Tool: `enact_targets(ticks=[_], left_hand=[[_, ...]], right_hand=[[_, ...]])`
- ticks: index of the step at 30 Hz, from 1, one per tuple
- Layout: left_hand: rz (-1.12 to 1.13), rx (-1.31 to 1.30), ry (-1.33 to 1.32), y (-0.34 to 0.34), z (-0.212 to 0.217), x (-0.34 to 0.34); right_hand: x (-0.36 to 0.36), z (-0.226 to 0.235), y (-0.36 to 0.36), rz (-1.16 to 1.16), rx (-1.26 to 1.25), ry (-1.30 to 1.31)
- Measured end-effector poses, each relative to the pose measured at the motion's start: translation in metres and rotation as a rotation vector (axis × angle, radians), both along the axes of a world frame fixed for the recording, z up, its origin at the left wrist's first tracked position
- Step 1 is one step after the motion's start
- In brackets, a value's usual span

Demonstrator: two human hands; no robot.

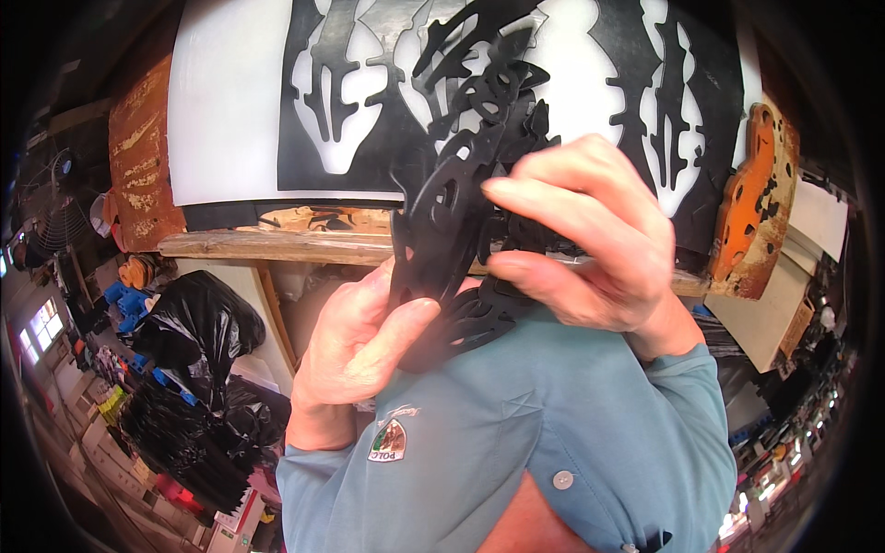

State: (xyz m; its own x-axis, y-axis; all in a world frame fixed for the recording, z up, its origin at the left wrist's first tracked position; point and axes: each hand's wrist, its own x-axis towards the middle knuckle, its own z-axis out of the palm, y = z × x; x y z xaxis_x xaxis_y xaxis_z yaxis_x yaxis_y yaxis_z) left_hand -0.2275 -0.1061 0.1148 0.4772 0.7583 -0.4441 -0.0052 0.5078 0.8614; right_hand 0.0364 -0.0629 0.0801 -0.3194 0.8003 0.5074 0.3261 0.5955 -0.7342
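A stack of black cut-out rubber pieces (461,184) with slotted openings stands upright in front of my chest. My left hand (355,341) grips the stack's lower end, thumb pressed across it. My right hand (590,240) closes on the stack from the right, fingers curled over its edge. Behind the stack lies a black sheet (369,157) with leaf-shaped holes punched out, spread on a white cutting board (230,101). My blue shirt sleeves fill the lower part of the view.
The board rests on a wooden bench edge (277,247). An orange cutting die (756,194) lies at the right. Black plastic bags (198,323) pile at the left, near a fan (55,212) and coloured items on the floor.
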Motion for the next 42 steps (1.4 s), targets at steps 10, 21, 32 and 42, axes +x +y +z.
enact_targets(ticks=[10, 21, 32, 42], left_hand=[[-0.022, 0.02, -0.012, -0.002, -0.011, 0.001], [0.036, 0.008, -0.017, 0.005, -0.021, -0.011], [-0.013, -0.008, -0.146, 0.012, -0.019, -0.004], [-0.085, -0.015, -0.158, 0.02, -0.025, -0.012]], right_hand=[[-0.012, -0.023, 0.016, -0.069, -0.032, -0.064], [0.077, -0.012, 0.001, 0.17, -0.576, -0.111], [-0.005, -0.005, 0.001, -0.073, -0.16, -0.01], [-0.012, 0.002, 0.01, -0.095, -0.041, 0.029]])
